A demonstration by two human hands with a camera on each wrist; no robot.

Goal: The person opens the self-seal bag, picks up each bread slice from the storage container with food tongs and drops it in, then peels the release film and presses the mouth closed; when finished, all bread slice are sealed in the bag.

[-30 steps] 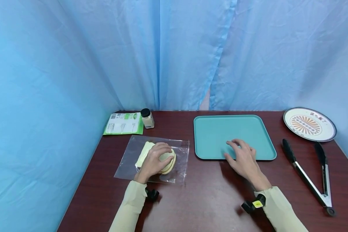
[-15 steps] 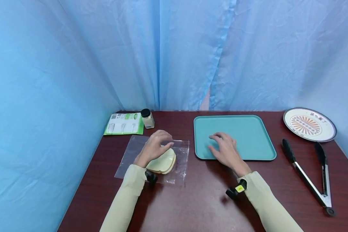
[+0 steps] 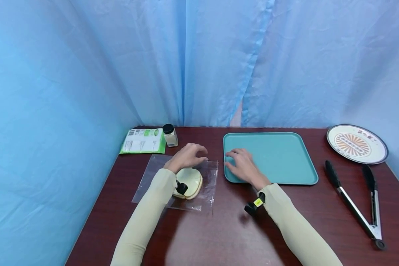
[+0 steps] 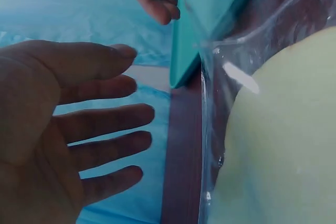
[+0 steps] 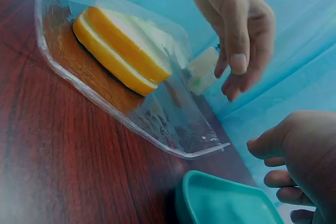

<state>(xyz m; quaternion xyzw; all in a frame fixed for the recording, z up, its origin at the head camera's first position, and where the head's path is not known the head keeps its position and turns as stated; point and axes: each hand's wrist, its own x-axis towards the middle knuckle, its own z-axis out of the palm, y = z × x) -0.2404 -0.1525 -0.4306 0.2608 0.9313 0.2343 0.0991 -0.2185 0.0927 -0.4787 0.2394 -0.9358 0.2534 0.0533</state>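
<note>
Two slices of bread (image 3: 194, 179) lie stacked inside a clear plastic bag (image 3: 208, 192) on the dark red-brown table. My left hand (image 3: 186, 157) hovers over the bag's far side with its fingers loosely bent and nothing in them; in the left wrist view its fingers are spread apart beside the bag. Over the left end of the teal tray (image 3: 279, 159) is my right hand (image 3: 242, 165), its fingers and thumb apart and holding nothing. The right wrist view shows the bread's brown crusts through the bag (image 5: 113, 51). My left sleeve covers part of the bag.
A green-and-white packet (image 3: 143, 141) lies at the back left, and a small black-lidded jar (image 3: 170, 136) stands beside it. On the right are a patterned plate (image 3: 357, 144) and spread tongs (image 3: 355, 207) with black tips. Blue curtains (image 3: 216, 62) hang behind the table.
My left hand has moved away from over the bread, forward and right toward the bag's far edge, uncovering the slices. The right hand has moved left across the tray.
</note>
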